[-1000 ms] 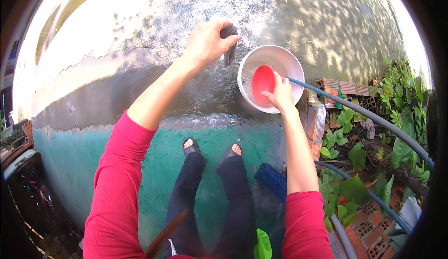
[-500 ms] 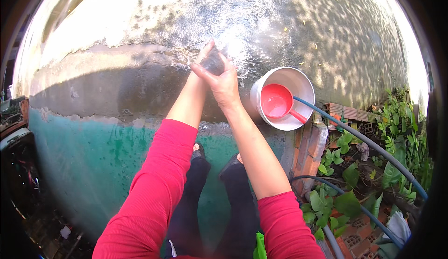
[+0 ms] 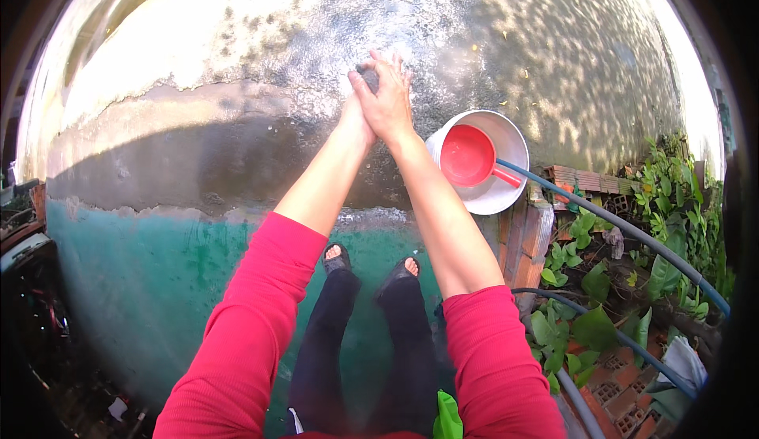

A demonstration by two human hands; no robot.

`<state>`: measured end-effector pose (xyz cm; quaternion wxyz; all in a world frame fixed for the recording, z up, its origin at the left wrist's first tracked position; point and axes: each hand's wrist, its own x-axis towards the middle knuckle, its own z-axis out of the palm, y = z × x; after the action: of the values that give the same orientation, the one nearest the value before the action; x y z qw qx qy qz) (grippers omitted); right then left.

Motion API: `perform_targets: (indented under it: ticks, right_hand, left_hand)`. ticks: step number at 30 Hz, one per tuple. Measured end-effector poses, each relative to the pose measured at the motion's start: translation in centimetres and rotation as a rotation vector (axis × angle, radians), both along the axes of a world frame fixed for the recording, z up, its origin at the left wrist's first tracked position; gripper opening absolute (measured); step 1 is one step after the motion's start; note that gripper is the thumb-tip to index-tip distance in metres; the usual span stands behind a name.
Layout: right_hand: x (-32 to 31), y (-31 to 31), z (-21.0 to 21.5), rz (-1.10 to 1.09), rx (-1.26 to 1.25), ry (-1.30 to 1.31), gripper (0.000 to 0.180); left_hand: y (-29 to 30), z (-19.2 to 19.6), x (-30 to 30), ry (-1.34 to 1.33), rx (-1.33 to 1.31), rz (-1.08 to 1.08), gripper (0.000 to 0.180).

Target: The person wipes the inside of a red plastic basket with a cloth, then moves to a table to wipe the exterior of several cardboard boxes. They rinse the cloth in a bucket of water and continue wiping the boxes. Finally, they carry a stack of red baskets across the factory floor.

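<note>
My two hands are pressed together at arm's length over wet ground. My right hand (image 3: pixel 390 105) lies across the left, its fingers stretched out and a little apart. Beneath it is my left hand (image 3: pixel 356 121), with its fingers mostly hidden. A small dark grey patch shows between the right thumb and forefinger; I cannot tell whether it is a shadowed palm or some object. To the right of my hands stands a whitish bucket (image 3: pixel 510 143), with a red dipper (image 3: pixel 468 154) in its mouth. Neither hand touches them.
A blue-grey hose (image 3: pixel 624 237) runs from the bucket toward the lower right. Bricks (image 3: pixel 526 241) edge a plant bed (image 3: pixel 672 210) there. My sandalled feet (image 3: pixel 336 259) stand on green-painted floor (image 3: pixel 158 281). Sunlit wet concrete (image 3: pixel 553 67) lies beyond.
My hands have moved a little farther off and slightly right. The right hand has turned over the left, covering the dark patch more. My feet show more fully. Bucket and dipper stay put.
</note>
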<state>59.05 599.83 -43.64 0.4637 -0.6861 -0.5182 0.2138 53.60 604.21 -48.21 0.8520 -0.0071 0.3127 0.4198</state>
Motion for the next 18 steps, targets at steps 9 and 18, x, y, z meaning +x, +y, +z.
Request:
perform_targets:
  ticks: [9, 18]
  right_hand:
    - [0.5, 2.6, 1.7, -0.161, 0.083, 1.111, 0.041]
    - [6.6, -0.1, -5.9, -0.086, 0.085, 1.616, 0.031]
  left_hand:
    - [-0.4, 0.6, 1.2, 0.111, 0.040, 0.031, 0.031]
    - [-0.6, -3.1, 1.4, 0.980, 0.224, -0.169, 0.036]
